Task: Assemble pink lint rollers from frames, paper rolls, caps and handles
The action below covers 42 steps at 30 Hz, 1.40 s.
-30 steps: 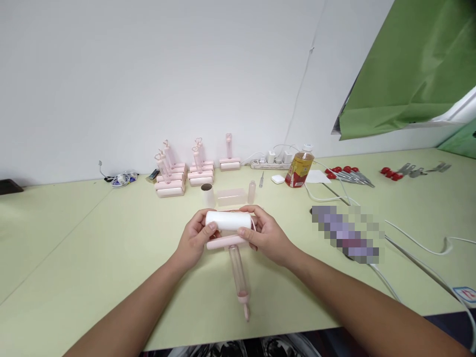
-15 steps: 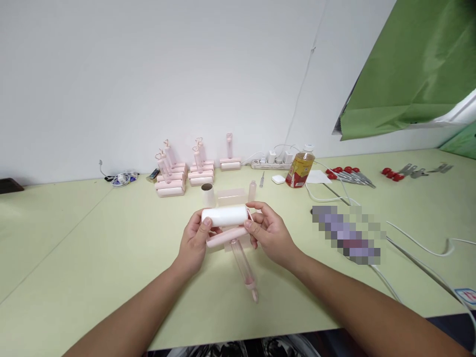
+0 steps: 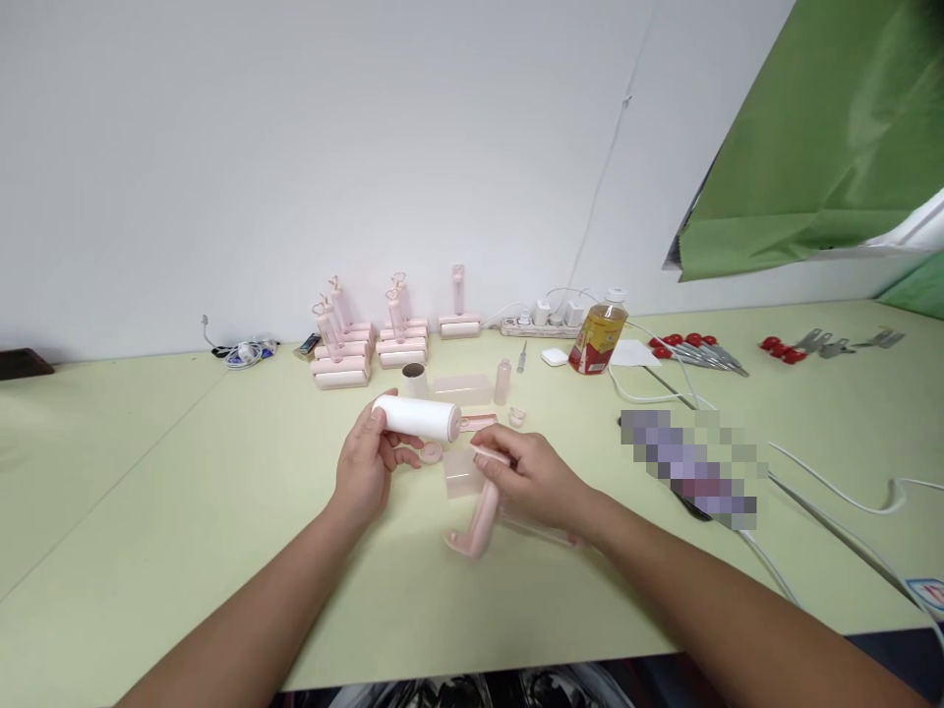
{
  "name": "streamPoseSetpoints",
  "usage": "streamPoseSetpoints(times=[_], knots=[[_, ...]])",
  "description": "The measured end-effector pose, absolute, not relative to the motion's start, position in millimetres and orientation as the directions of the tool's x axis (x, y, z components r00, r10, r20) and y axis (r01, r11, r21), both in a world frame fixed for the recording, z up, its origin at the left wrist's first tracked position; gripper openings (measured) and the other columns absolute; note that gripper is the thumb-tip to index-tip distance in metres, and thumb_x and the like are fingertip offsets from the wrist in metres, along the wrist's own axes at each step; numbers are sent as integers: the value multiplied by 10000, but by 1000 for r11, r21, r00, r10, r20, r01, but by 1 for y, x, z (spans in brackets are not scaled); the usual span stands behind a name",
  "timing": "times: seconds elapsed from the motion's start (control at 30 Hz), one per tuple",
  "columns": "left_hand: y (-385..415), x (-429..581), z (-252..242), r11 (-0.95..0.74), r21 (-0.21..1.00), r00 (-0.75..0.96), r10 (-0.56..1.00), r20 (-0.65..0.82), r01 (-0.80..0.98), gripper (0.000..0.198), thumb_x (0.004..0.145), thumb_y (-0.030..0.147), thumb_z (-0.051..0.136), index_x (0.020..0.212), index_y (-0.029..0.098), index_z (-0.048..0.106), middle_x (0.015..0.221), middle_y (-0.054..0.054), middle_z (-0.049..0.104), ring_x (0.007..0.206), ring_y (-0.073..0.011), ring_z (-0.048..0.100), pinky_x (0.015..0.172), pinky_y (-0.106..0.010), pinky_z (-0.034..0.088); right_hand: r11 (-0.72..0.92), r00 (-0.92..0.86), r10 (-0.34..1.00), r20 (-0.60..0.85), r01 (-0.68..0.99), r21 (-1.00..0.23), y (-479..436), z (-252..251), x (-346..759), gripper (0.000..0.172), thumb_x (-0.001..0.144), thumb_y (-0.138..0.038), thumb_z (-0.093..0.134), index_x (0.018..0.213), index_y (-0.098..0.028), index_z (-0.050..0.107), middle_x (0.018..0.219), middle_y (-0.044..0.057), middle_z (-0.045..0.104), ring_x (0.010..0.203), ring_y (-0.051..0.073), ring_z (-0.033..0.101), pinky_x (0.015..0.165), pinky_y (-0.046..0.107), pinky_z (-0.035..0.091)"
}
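Note:
My left hand (image 3: 369, 454) is closed around one end of a white lint roll (image 3: 417, 417), whose pink end cap faces right. In my right hand (image 3: 537, 477) is the pink lint roller frame (image 3: 476, 526), turned downward, with its clear handle partly hidden behind my fingers. The roll and the frame are apart. Below the roll lie a small pink ring-shaped part (image 3: 431, 452) and a translucent box-like cover (image 3: 461, 474). Between my hands and the back row lie a pink strip part (image 3: 479, 422) and a small pink piece (image 3: 517, 417).
Assembled pink lint rollers (image 3: 340, 369) stand by the wall. Behind my hands are another white roll (image 3: 414, 381), a translucent cover (image 3: 462, 389) and a small bottle (image 3: 502, 382). A large bottle (image 3: 599, 336), red-handled tools (image 3: 693, 346) and white cables occupy the right side.
The roll and the frame have separated. My left hand has drawn the roll leftward, while my right hand has swung the frame down, its handle now pointing right.

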<state>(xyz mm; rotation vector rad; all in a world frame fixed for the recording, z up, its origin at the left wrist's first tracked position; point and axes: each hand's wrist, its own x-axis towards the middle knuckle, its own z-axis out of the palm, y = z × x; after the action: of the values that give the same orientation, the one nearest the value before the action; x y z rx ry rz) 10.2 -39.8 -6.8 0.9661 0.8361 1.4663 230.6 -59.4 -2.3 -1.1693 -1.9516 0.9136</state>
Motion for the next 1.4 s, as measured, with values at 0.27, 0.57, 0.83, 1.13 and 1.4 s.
streamPoseSetpoints(times=[0.27,0.57,0.83,1.13,1.4], knots=[[-41,9,-11,-131,921,20,989,149,-366,368,842,449,603,1077,213,446,717,14,610,593,-153,631,433,-252,529,518,-515,831,207,584,-625,-61,0,228,218,876,-179,510,1008,-188,683,925,43,669,818,166,583,705,273,404],[-46,8,-13,-241,934,221,928,302,-265,434,757,320,723,1020,228,390,771,16,640,617,-170,671,461,-259,549,477,-378,879,292,701,-530,-53,-8,231,180,873,-168,503,939,-167,670,897,54,634,753,163,562,654,265,385],[-47,11,-10,-268,939,153,940,304,-217,463,712,311,762,963,223,384,768,26,630,628,-182,693,471,-258,552,376,-263,925,275,748,-547,-49,-8,232,192,872,-224,500,953,-189,671,914,55,668,804,190,592,683,284,398],[-43,9,-4,-251,936,-11,967,256,-249,460,730,347,743,966,226,368,754,32,647,584,-168,685,460,-244,528,121,-33,991,126,582,-804,-37,-4,242,321,845,-328,516,1103,-222,676,1053,39,692,605,132,593,606,278,461],[-42,9,-7,-234,940,-12,971,239,-247,448,736,379,735,944,225,368,727,43,624,567,-164,673,455,-245,515,85,-99,995,28,646,-758,-42,5,243,367,858,-236,434,1137,-215,670,806,30,695,554,141,579,580,272,442]])
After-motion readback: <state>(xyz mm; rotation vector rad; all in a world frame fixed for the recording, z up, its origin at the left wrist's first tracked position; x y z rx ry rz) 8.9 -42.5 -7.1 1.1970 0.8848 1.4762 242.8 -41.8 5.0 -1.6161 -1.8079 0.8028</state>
